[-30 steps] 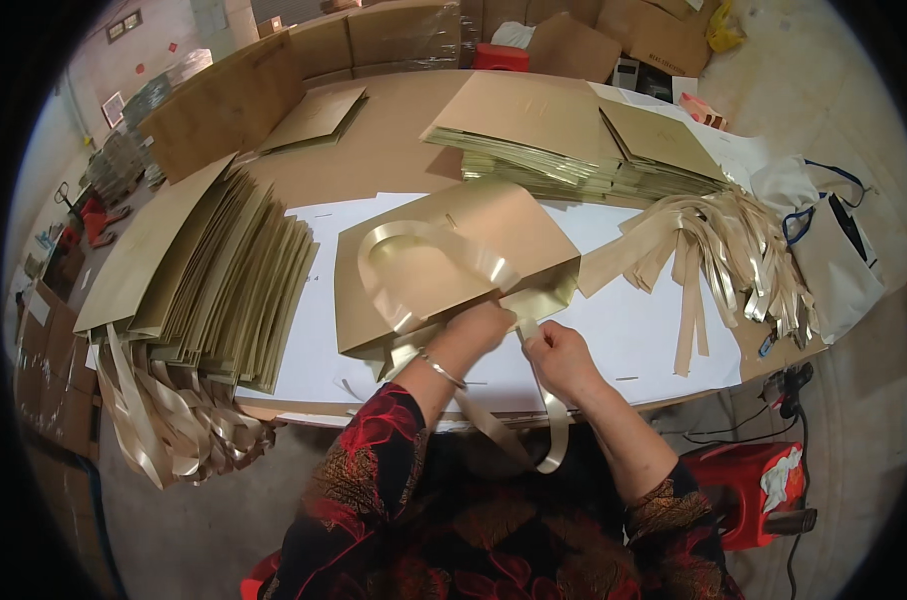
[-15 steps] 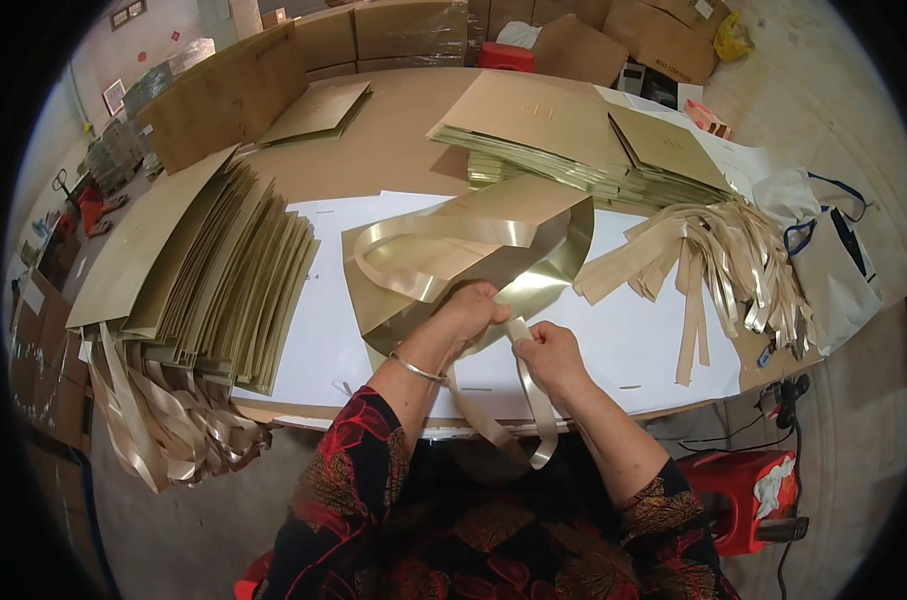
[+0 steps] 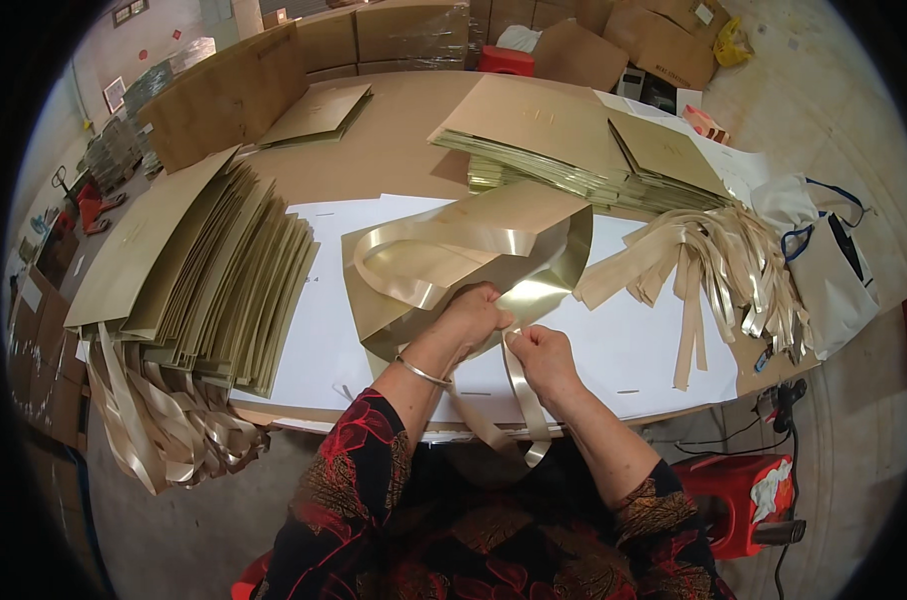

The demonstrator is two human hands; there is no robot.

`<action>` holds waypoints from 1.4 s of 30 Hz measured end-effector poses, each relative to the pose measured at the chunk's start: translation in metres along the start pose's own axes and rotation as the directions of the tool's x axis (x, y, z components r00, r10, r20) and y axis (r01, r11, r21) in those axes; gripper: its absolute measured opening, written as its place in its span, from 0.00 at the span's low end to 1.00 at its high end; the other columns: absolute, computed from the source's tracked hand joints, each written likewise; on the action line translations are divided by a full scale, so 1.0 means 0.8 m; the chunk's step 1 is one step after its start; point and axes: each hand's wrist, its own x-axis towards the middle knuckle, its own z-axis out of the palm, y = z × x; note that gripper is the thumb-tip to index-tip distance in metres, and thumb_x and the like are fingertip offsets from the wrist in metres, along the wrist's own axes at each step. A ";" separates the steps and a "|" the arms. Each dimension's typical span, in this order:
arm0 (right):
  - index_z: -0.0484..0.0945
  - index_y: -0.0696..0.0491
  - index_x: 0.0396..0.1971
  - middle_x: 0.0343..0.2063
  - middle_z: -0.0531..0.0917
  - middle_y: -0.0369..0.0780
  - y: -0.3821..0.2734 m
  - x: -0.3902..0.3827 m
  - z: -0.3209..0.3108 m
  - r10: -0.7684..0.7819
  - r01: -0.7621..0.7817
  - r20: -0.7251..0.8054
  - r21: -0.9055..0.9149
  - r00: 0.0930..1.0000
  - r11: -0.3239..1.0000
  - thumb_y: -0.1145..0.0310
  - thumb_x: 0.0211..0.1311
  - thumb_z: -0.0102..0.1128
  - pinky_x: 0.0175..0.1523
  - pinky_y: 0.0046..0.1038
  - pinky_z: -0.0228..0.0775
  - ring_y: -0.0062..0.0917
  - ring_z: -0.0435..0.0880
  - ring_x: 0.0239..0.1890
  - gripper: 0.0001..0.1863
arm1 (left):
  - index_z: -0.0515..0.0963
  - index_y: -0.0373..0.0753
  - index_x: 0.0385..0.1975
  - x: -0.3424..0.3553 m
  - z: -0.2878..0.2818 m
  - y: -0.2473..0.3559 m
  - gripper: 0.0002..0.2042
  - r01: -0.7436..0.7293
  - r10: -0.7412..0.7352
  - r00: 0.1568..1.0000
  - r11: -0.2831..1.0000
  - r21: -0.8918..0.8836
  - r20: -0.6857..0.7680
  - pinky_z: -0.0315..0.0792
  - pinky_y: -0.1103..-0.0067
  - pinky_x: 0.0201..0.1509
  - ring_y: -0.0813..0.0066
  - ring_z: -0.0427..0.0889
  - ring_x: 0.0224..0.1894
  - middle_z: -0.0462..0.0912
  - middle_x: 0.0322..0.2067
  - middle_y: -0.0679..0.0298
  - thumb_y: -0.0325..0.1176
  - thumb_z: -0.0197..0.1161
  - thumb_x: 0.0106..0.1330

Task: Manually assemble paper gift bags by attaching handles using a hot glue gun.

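Observation:
A gold paper bag (image 3: 384, 315) lies opened out on the white sheet in front of me, its mouth toward me. One satin ribbon handle (image 3: 444, 237) loops over its upper side. My left hand (image 3: 474, 315) is at the near side of the bag, fingers closed, pinching at its rim; what lies under the fingertips is partly hidden. Close beside it, my right hand (image 3: 544, 358) pinches a champagne-coloured ribbon (image 3: 520, 385) between thumb and finger. That ribbon hangs in a loop past the table's front edge.
Finished-looking gold bags (image 3: 214, 270) stand packed at the left, ribbons (image 3: 164, 420) dangling off the table. Flat gold bags (image 3: 534, 120) are stacked at the back right. A bundle of loose ribbons (image 3: 704, 250) lies at the right, near a white bag (image 3: 839, 290). A red stool (image 3: 739, 505) stands below.
My right hand has moved slightly left and up with the ribbon, closer to my left hand. The bag and the stacks stay nearly where they were.

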 end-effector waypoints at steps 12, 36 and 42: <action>0.76 0.59 0.17 0.14 0.73 0.32 0.005 0.003 -0.003 0.058 -0.060 0.012 0.173 0.998 0.983 0.64 0.60 0.66 0.24 0.25 0.60 0.15 0.65 0.19 0.17 | 0.76 0.29 0.46 -0.003 0.005 0.006 0.17 -0.001 0.001 0.999 1.000 -0.007 -0.037 0.71 0.76 0.48 0.70 0.78 0.42 0.81 0.40 0.57 0.24 0.64 0.55; 0.77 0.56 0.23 0.21 0.80 0.48 -0.049 0.006 -0.048 -0.481 0.474 0.127 -0.504 0.868 0.722 0.62 0.59 0.60 0.36 0.41 0.73 0.45 0.81 0.31 0.13 | 0.78 0.29 0.38 0.019 0.009 -0.052 0.13 -0.312 0.398 0.914 0.560 0.768 0.081 0.73 0.58 0.44 0.42 0.80 0.37 0.80 0.35 0.39 0.31 0.49 0.67; 0.79 0.56 0.29 0.35 0.78 0.49 -0.012 0.079 -0.038 -0.629 0.689 0.330 -0.534 0.704 0.490 0.65 0.58 0.55 0.49 0.41 0.70 0.45 0.76 0.43 0.10 | 0.75 0.34 0.45 -0.076 -0.014 -0.037 0.13 -0.190 0.485 0.846 0.664 0.723 -0.223 0.73 0.56 0.47 0.43 0.80 0.43 0.80 0.36 0.41 0.34 0.49 0.68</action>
